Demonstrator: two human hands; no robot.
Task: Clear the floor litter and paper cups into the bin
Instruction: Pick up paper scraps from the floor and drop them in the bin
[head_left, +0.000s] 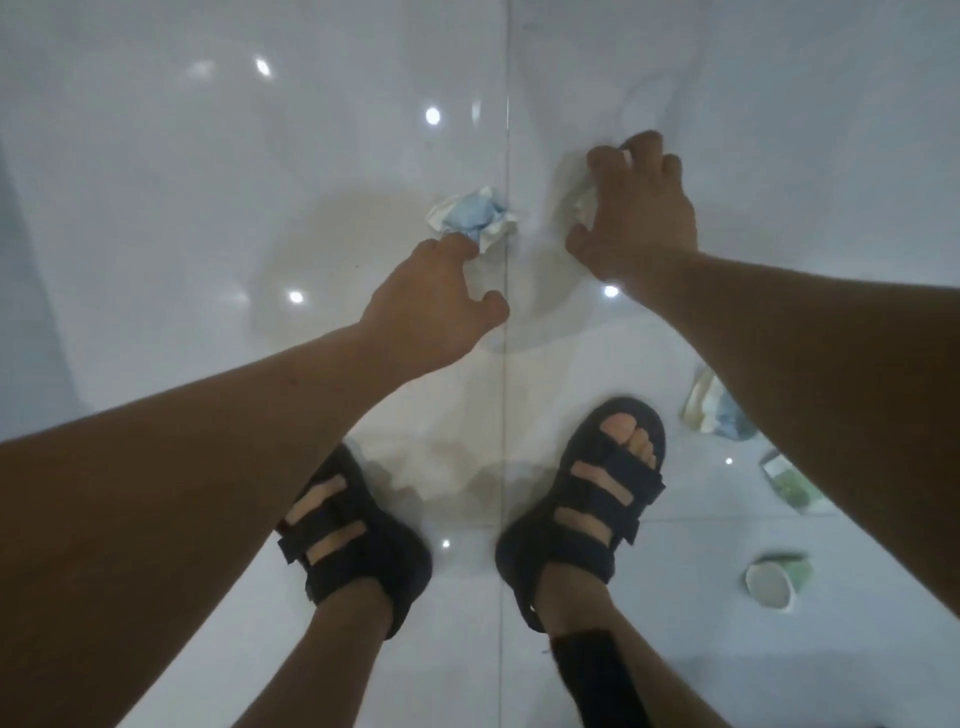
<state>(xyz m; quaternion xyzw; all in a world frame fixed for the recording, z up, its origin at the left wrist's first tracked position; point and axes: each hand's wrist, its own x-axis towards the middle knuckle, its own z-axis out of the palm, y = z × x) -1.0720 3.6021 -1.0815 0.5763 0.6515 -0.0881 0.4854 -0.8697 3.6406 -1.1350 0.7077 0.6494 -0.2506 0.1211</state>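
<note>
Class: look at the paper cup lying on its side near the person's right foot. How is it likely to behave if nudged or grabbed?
The paper cup lies on its side on glossy tile, so a nudge would probably roll it in a curve. It looks thin-walled and empty, so likely light and easily crushed by a firm grip.

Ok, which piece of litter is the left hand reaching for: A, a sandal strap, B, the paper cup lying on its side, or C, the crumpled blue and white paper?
C: the left hand has its fingertips at the crumpled blue and white paper on the floor, while the paper cup lies far off beside the right foot.
</note>
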